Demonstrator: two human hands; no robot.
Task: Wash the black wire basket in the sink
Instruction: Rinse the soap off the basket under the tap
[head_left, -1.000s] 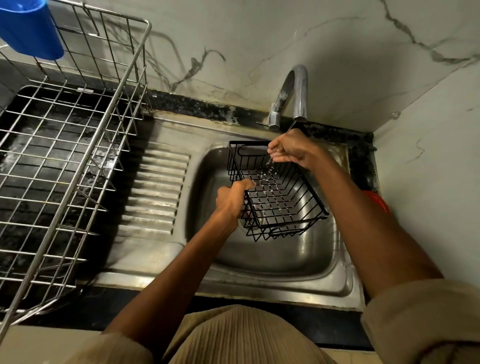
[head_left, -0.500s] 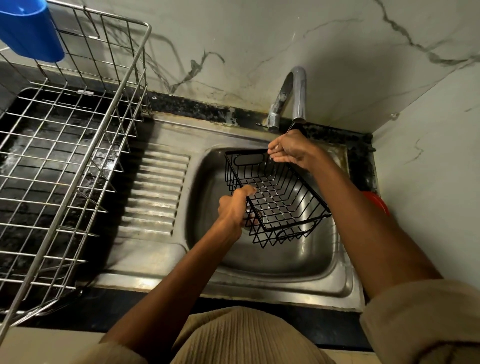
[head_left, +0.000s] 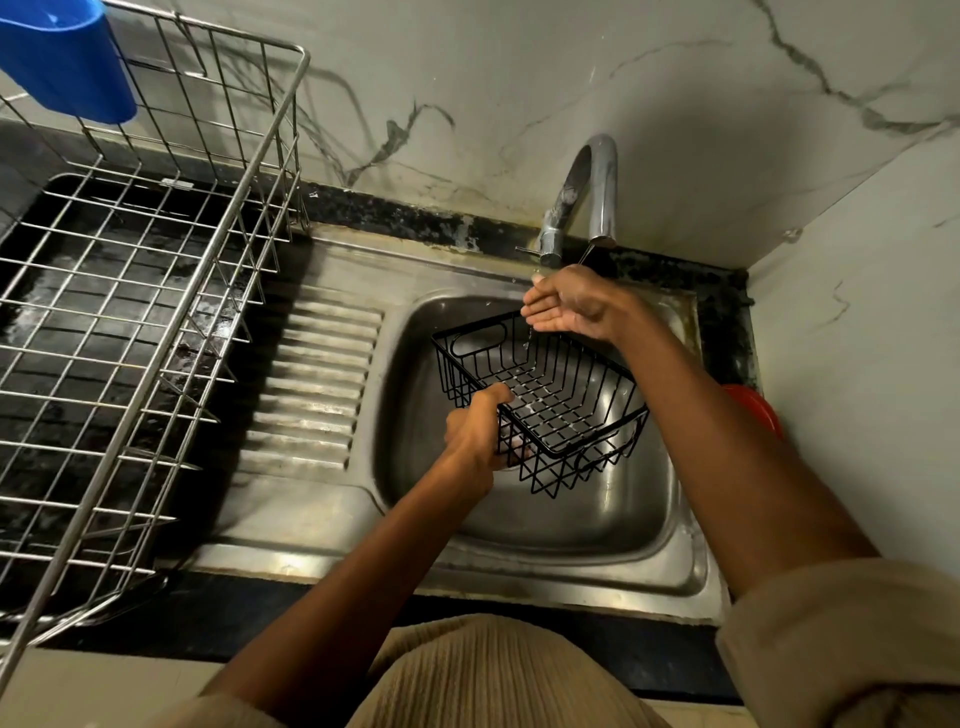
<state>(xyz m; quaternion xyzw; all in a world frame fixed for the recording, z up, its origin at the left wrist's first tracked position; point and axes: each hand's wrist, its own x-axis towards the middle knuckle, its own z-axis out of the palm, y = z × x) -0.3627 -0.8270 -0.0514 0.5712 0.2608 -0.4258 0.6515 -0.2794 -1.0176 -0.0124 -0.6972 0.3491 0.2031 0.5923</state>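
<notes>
Basket (head_left: 540, 400), just one, hung tilted over the sink (head_left: 597, 525), its near-left rim gripped by the left hand (head_left: 475, 434), while the right hand (head_left: 569, 304) cupped open above its far edge under the tap (head_left: 587, 197).

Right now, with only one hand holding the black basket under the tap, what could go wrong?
1. Only the left hand grips the black wire basket, at one rim; wet wire could slip and drop into the sink.
2. The right hand is cupped under the tap, so water may run off it and splash past the basket.
</notes>
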